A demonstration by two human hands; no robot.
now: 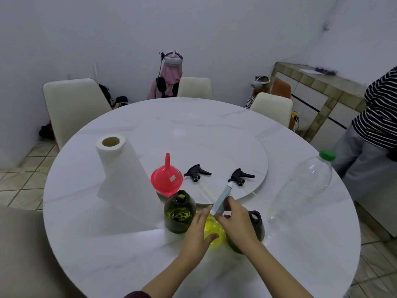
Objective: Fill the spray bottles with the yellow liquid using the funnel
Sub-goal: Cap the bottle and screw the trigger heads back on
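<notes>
**Steadying a small grey tube over the yellow-filled bottle**

Holding the grey tube (pixel 221 200) pinched in our right hand (pixel 233 214), we keep it tilted, its white tip pointing away toward the far spray head (pixel 240 177). Our left hand (pixel 198 230) lies with fingers fairly straight against the near bottle (pixel 213 230), which glows yellow with liquid. What the tube is for we cannot tell. To do this step well, we judge that the left hand should brace the bottle firmly while the right works slowly, since round glass may slip or tip.

Just left stands an open green bottle (pixel 179 211) with some yellow liquid in its base; a darker bottle (pixel 255 224) sits to the right, partly hidden behind our wrist. The red funnel (pixel 167 179) rests mouth-down just beyond the green bottle, unused at present. Two black spray heads, the other (pixel 196 172) near the funnel, lie on the raised turntable (pixel 214 147). A clear plastic bottle with a green cap (pixel 305 183) stands at right, seemingly almost empty, and a paper towel roll (pixel 120 177) at left.

Everything sits on a round white marbled tabletop (pixel 96 254). Cream chairs (pixel 73 104) ring the far side; white walls, tiled floor, and other people are beyond.
</notes>
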